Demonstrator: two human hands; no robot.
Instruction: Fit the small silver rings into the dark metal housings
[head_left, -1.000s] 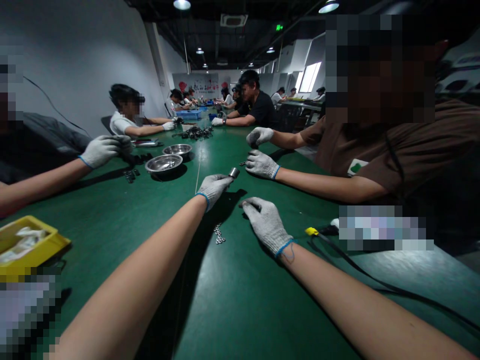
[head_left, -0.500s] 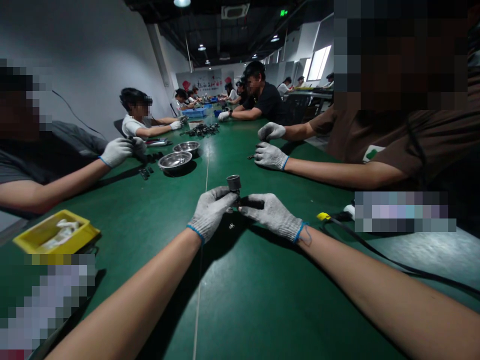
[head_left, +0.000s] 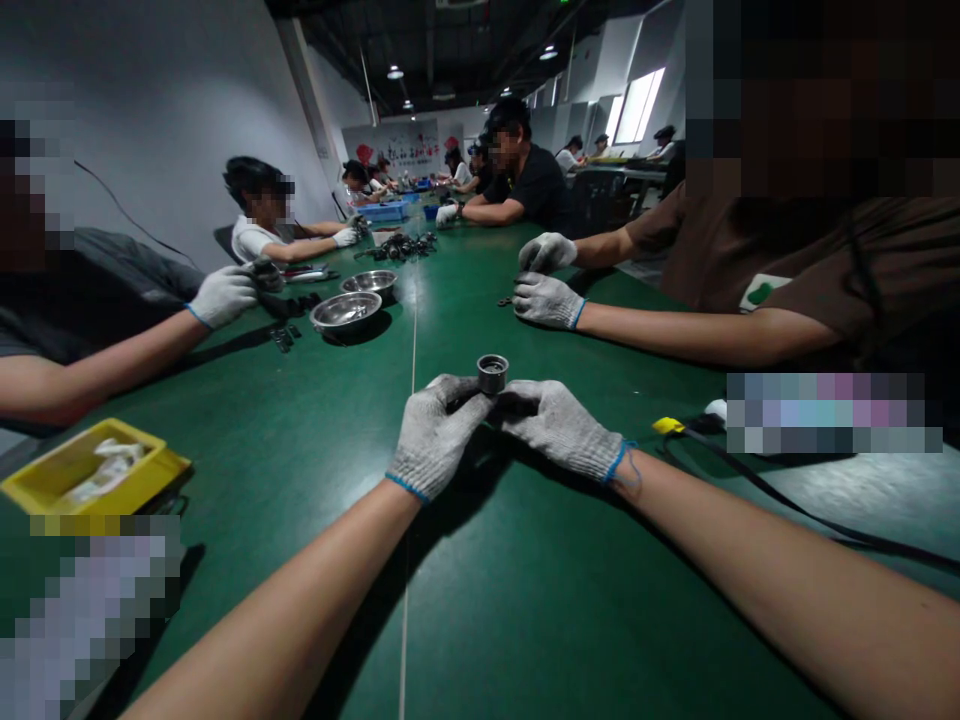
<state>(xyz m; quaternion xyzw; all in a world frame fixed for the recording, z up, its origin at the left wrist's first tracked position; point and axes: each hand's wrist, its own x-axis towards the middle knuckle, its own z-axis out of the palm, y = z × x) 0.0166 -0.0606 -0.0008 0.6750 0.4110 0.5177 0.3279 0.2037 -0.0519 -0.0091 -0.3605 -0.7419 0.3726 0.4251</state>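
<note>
My left hand (head_left: 444, 432), in a grey-white knit glove with a blue cuff, is closed around a small round metal cup-shaped part (head_left: 493, 374). The part's open top faces up and tilts toward me, showing a dark hollow. My right hand (head_left: 559, 425), gloved alike, is closed too, and its fingertips meet the left ones at the lower end of the part. Fingers cover that lower end, so its shape is hidden. Both hands are held above the green table (head_left: 480, 600), over their own shadow.
At left are a yellow bin (head_left: 97, 465) with whitish contents and two steel bowls (head_left: 346, 314). A black pile of parts (head_left: 405, 247) lies farther back. A black cable (head_left: 780, 503) with a yellow end runs along the right. Gloved co-workers sit on both sides.
Both hands have shifted slightly right with the cup-shaped part. Its top has tipped toward me, exposing the inside. The right fingers have drawn closer to the left ones.
</note>
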